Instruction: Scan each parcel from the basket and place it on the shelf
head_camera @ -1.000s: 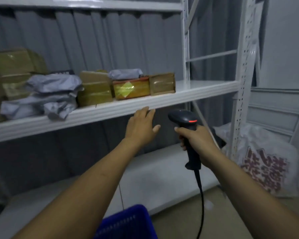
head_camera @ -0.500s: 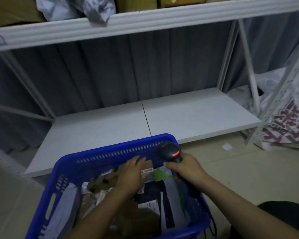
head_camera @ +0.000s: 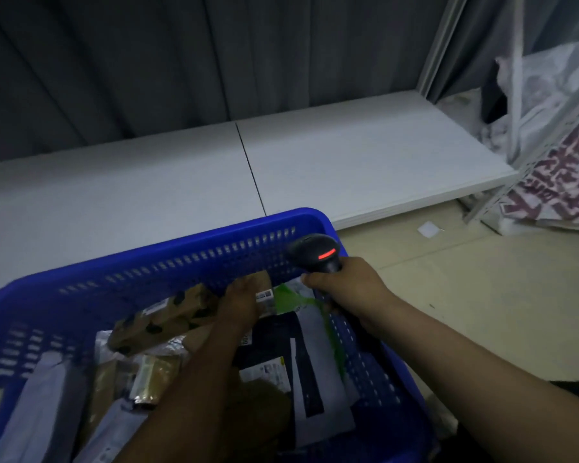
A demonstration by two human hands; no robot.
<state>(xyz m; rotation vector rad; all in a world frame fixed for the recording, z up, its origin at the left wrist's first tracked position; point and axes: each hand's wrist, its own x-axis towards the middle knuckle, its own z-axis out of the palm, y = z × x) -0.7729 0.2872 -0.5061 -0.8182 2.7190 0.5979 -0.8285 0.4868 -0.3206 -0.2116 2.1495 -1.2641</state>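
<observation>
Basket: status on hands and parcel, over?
Right hand grips scanner, red light on. Left hand down on brown parcel at far wall of basket, grasp unclear. Other parcels packed alongside.

Grey curtain [head_camera: 181, 61], pale beige floor [head_camera: 482, 295]

Nothing here can be read. The white sack [head_camera: 562, 182] at the right carries large dark-red printed characters, too blurred to make out. The small white labels [head_camera: 264, 296] on the parcels [head_camera: 161, 322] in the blue basket [head_camera: 181, 259] are illegible.
</observation>
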